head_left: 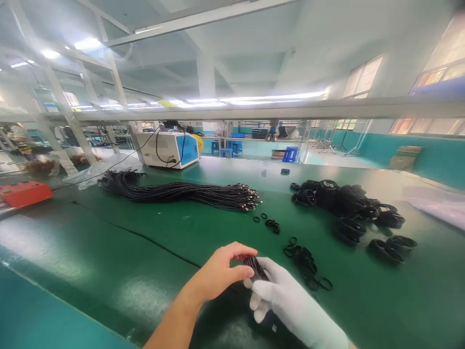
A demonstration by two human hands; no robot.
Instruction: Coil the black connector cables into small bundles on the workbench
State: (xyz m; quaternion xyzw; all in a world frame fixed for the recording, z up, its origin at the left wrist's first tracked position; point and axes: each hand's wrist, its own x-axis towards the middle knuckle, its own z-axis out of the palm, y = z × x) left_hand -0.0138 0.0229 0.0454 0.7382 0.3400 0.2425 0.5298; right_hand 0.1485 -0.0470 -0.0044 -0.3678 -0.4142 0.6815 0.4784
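Note:
My bare left hand (221, 269) and my white-gloved right hand (278, 288) meet over the near part of the table. Between them is a small bundle of coiled black cable (255, 265). The right glove wraps round it, while the left thumb and fingers pinch its side. A single black cable (156, 241) stretches across the table from the left and passes behind my left wrist. Close to the right hand lie loose black rings (303, 259), with a smaller group of rings (272, 224) farther off.
A long bunch of black cables (181, 191) lies across the table (119, 261). Coiled black cables (345, 201) are heaped at the right. A white and blue machine (169, 149) stands behind, a red box (25, 193) at far left. Clear plastic (436, 206) lies at the right edge.

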